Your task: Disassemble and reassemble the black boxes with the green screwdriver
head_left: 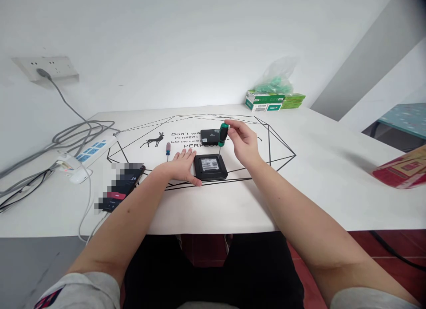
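Note:
A square black box (211,175) with a white printed label lies on the white table mat. My right hand (245,142) grips a green and black screwdriver (223,132) near the top of its handle. The screwdriver stands nearly upright, and its tip meets the box close to the far right corner. Flat on the mat, my left hand (181,166) rests against the box's left side with its fingers apart. Behind the box lies a second black square piece (209,136), partly covered by the screwdriver. A smaller screwdriver (168,150) with a red and blue handle lies beyond my left fingers.
Left of my forearm lies a phone (128,184), partly pixelated, with a white cable. A power strip (96,151) and coiled grey cables (83,127) occupy the left side. Green and white boxes (266,100) under a plastic bag (278,76) stand at the back; a red package (402,169) is far right.

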Demonstrator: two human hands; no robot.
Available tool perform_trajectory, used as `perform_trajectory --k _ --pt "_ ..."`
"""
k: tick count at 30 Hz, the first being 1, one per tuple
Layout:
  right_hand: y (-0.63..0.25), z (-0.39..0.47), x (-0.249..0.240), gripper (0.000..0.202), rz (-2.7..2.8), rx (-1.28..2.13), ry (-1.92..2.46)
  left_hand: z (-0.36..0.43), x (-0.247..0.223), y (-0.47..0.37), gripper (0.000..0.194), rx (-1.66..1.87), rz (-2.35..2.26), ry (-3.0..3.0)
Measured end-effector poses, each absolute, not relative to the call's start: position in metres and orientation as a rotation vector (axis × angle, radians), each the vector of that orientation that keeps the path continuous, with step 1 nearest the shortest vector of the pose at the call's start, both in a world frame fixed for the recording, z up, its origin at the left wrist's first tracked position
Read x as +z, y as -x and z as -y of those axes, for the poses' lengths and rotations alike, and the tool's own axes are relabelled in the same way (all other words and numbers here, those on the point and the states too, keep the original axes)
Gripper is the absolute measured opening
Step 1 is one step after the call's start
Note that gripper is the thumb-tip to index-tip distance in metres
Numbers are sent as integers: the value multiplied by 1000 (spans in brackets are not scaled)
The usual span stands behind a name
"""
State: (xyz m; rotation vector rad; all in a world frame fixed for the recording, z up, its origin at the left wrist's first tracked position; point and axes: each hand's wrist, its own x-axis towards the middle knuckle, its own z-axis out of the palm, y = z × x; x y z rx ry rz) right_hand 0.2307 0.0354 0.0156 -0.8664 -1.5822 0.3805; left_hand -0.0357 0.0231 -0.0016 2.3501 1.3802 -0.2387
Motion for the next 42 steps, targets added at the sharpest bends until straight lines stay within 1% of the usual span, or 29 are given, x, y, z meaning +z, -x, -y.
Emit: perform_trajectory --k 6,11,13,25,27,33,37,39,42 --pt "-231 -39 16 48 1583 334 841 -24 -3 36 159 -252 -1388 -2351" --pt "-226 -37 17 51 1563 625 758 -21 1 33 160 -282 -1404 -2347" --pt "-223 -35 18 53 1548 679 745 -20 2 33 162 -275 -1410 -2335" --pt "-230 -32 18 57 1578 470 824 -21 1 34 166 -261 -1396 -2332" --pt "-231 -34 18 55 1597 407 810 -21 3 34 165 -275 -1384 -2341" --pt "-233 -41 11 38 1580 344 728 -17 10 31 167 -334 -1408 -2324" --pt "-230 -43 8 36 1561 331 726 -17 9 30 167 -343 -1413 -2328" --pt "-228 -44 8 38 1531 391 705 -17 9 30 167 -349 -1420 -2332" --pt "-224 -43 9 41 1478 587 643 -18 7 30 167 -348 -1421 -2341"
